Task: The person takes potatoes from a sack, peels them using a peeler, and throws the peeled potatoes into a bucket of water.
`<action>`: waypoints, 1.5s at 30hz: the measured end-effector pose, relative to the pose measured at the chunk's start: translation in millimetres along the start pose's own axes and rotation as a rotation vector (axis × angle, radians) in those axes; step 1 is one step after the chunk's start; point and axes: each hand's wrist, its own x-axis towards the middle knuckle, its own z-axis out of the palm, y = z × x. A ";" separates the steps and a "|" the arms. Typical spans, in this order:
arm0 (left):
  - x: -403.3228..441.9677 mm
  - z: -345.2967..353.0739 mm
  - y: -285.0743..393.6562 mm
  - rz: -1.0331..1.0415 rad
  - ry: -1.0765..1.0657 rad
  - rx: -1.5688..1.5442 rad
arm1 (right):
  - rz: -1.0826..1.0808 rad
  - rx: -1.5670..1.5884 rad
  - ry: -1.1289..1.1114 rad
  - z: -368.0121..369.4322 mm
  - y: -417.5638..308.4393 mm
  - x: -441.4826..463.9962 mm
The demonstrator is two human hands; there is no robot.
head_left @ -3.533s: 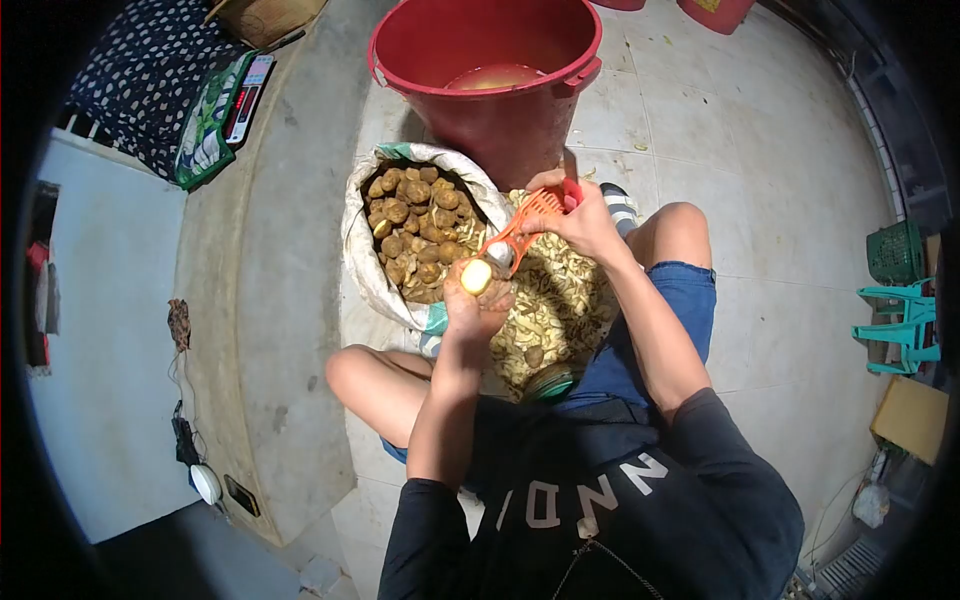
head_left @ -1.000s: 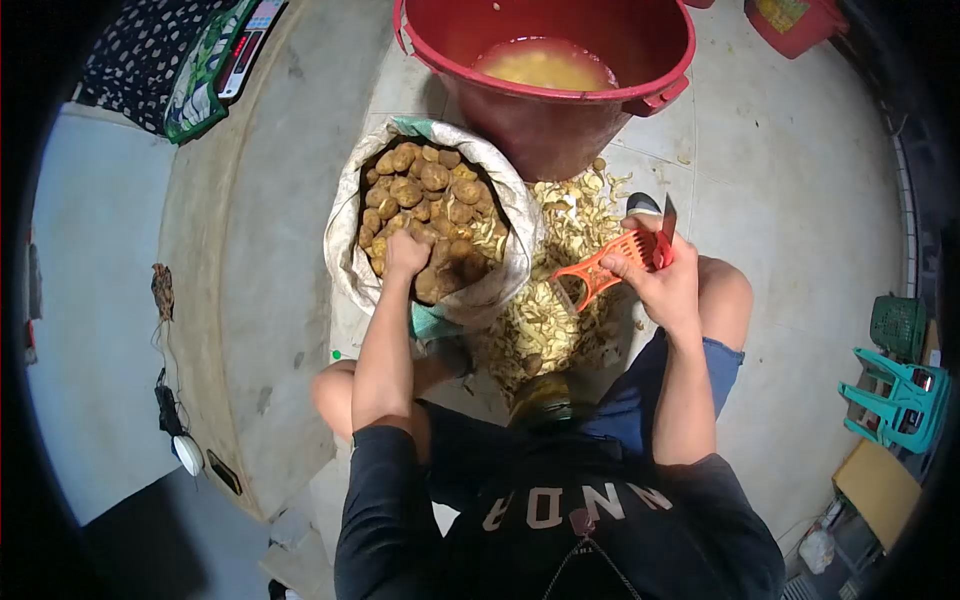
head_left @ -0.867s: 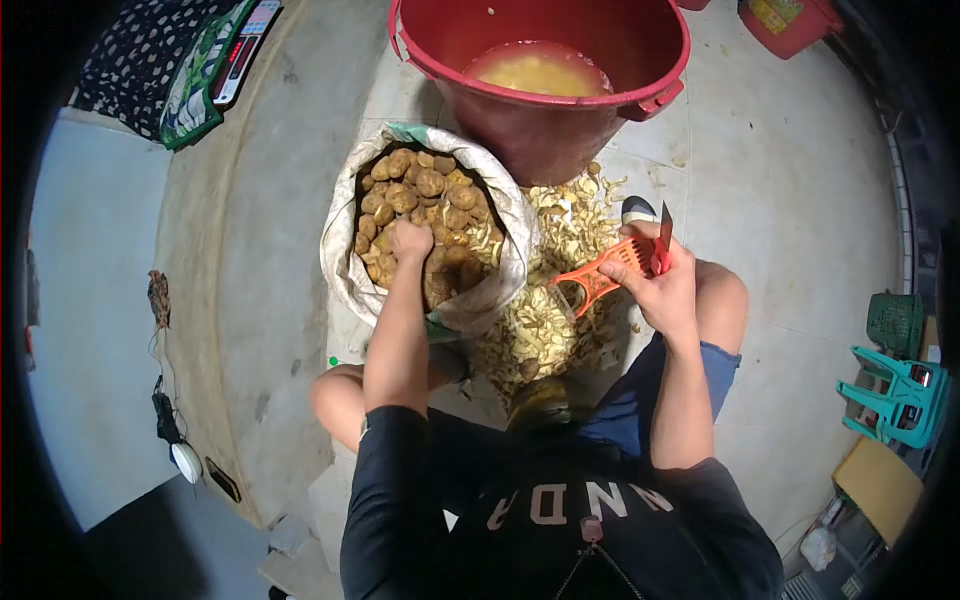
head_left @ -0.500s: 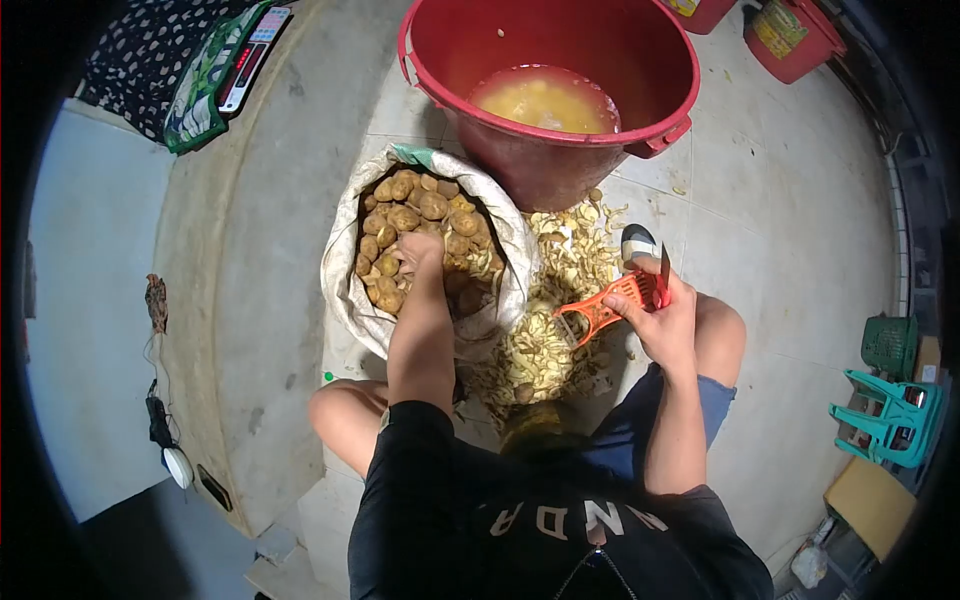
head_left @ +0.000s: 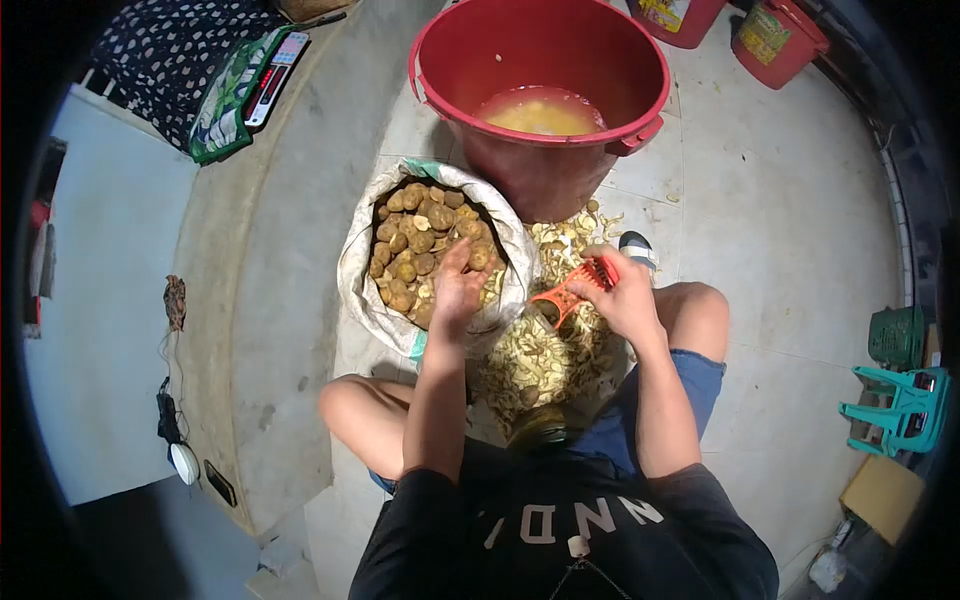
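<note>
My left hand (head_left: 457,288) is over the white woven sack (head_left: 357,270), its fingers and thumb around a potato (head_left: 481,257). Brown unpeeled potatoes (head_left: 403,243) fill the sack, with some peel strips among them. My right hand (head_left: 628,298) grips an orange plastic peeler (head_left: 560,300), its blade end pointing left over the peelings. Part of the peeler's handle is hidden by my fingers. Below both hands lies a heap of pale and brown potato peelings (head_left: 530,355) on the floor, between my legs.
A large red tub (head_left: 540,175) with cloudy yellowish liquid stands beyond the sack. Smaller red buckets (head_left: 775,45) are at the back right. Teal plastic stools (head_left: 895,410) and a green basket (head_left: 895,335) stand far right. A digital scale (head_left: 275,80) sits on the left ledge.
My left hand has come up from among the potatoes and moved right, with a potato in it. My right hand has shifted left with the peeler. The camera view has tilted slightly.
</note>
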 end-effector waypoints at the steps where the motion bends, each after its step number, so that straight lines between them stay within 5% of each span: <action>1: -10.5 8.6 3.4 0.002 -0.010 0.003 | 0.045 0.007 -0.022 0.5 -0.5 -1.4; 3: -28.3 29.1 11.7 0.025 -0.231 0.135 | 0.053 -0.008 -0.016 3.6 11.1 1.0; 7: -79.3 55.2 30.1 -0.081 -0.422 0.190 | 0.105 0.447 0.039 7.2 12.4 6.4; 9: -102.6 64.2 28.7 -0.163 -0.460 0.228 | 0.083 0.807 -0.117 18.8 17.6 3.9; 11: -110.4 55.6 15.3 -0.091 -0.503 0.249 | 0.067 0.845 -0.162 35.3 22.8 -1.2; 18: -129.6 32.3 12.2 -0.067 -0.547 0.446 | -0.001 0.603 -0.197 32.7 19.4 -8.6; 23: -136.8 34.4 4.8 -0.073 -0.578 0.106 | 0.017 0.622 -0.147 20.5 7.2 -14.3; 25: -138.7 34.7 5.6 -0.079 -0.554 0.204 | -0.097 0.583 -0.150 25.8 -11.2 -24.0; 27: -140.1 34.4 3.8 -0.086 -0.584 0.079 | 0.070 0.630 -0.080 24.6 25.3 -8.2; 32: -138.3 29.8 0.5 -0.024 -0.570 0.242 | -0.146 0.492 -0.123 20.9 -13.0 -24.7; 35: -135.4 32.4 -3.3 -0.022 -0.573 0.162 | 0.116 0.637 -0.040 22.1 31.7 -9.0; 39: -143.8 43.5 3.1 -0.007 -0.564 0.193 | -0.124 0.533 -0.133 20.6 -11.9 -25.4; 43: -141.6 41.7 0.6 -0.052 -0.539 0.040 | 0.106 0.633 -0.033 16.0 16.4 -9.8; 45: -138.0 39.9 2.9 -0.028 -0.555 0.083 | -0.084 0.618 -0.111 19.1 -13.0 -23.0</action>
